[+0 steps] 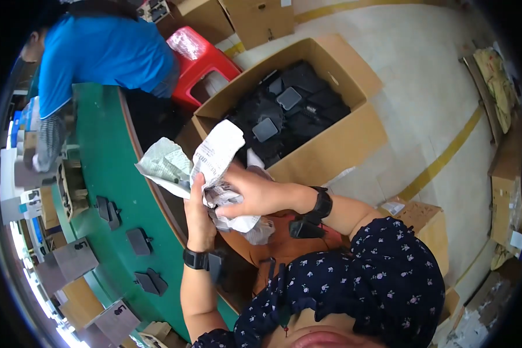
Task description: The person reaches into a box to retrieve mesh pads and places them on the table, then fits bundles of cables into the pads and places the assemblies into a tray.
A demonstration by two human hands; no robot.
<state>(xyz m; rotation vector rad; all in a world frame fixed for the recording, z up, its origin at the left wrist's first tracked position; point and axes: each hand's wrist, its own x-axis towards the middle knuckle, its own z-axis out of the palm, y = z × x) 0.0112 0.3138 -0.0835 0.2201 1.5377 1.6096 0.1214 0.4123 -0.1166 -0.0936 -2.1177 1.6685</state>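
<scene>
Standing nearby, I note a sheaf of crumpled printed paper [217, 152] held up between the wearer's two hands, in front of the near corner of a large open carton and beside the counter [113, 168] edge.

Left hand [200, 216]: fingers grasping the paper from the counter side, thumb upward along it. Right hand [254, 194]: fingers also closed on the paper, from the carton side; some fingertips hidden behind the folds.

Containers. Large carton [337, 146]: brown, flaps folded outward, holding a jumbled heap of black pieces [313, 81]; two rounded rectangular grey-faced items [289, 98] lie on top, apart from each other. Depth of the heap: cannot tell. Small tan tray [71, 191], on the counter's far side: contents too small to identify.

Counter: green surface, several dark flat pieces [138, 241] lying in separate groups along it.

Surroundings: red stool [206, 66] just beside the large carton, clear plastic over its seat. A co-worker in a blue shirt [107, 52] leans over the counter's far end.
</scene>
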